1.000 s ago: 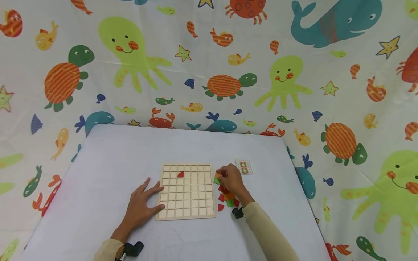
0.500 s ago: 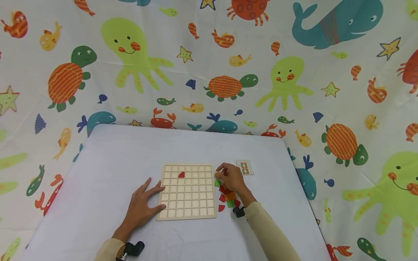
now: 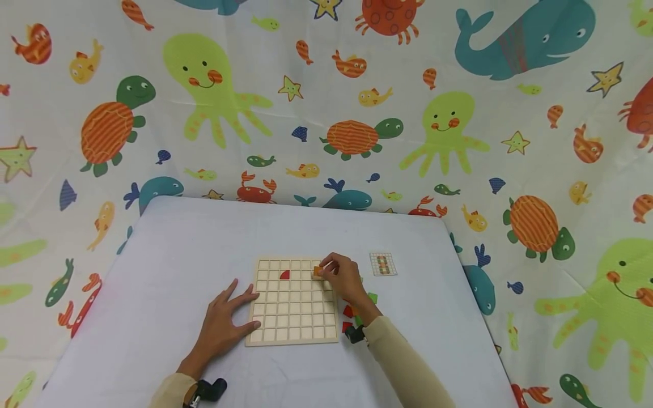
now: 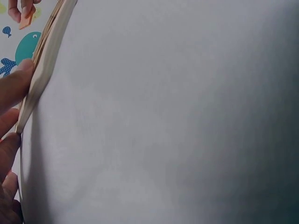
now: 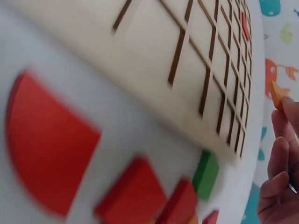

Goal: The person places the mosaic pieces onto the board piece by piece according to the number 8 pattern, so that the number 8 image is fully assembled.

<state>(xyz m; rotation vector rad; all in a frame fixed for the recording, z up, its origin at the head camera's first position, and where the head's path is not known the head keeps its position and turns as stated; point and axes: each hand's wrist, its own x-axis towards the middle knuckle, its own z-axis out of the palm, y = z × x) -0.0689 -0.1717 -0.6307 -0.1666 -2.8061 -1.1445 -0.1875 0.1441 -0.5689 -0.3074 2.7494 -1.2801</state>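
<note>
A wooden grid board lies on the white table, with one red quarter-circle tile in a cell of its upper part. My right hand pinches a small orange tile between thumb and fingertips, over the board's upper right cells. The right wrist view also shows the orange tile, held at the far side. On the left, my left hand has its fingers spread, thumb and fingertips touching the board's left edge. Its fingers appear along the board's side in the left wrist view.
Loose tiles lie right of the board, partly hidden under the right forearm: a green tile, a red quarter-circle and several others. A small card with a coloured grid pattern lies farther right. A sea-animal cloth hangs behind the table.
My right hand has moved left from the loose tiles to over the board, carrying the orange tile. More of the loose tiles show now. The left hand keeps its place.
</note>
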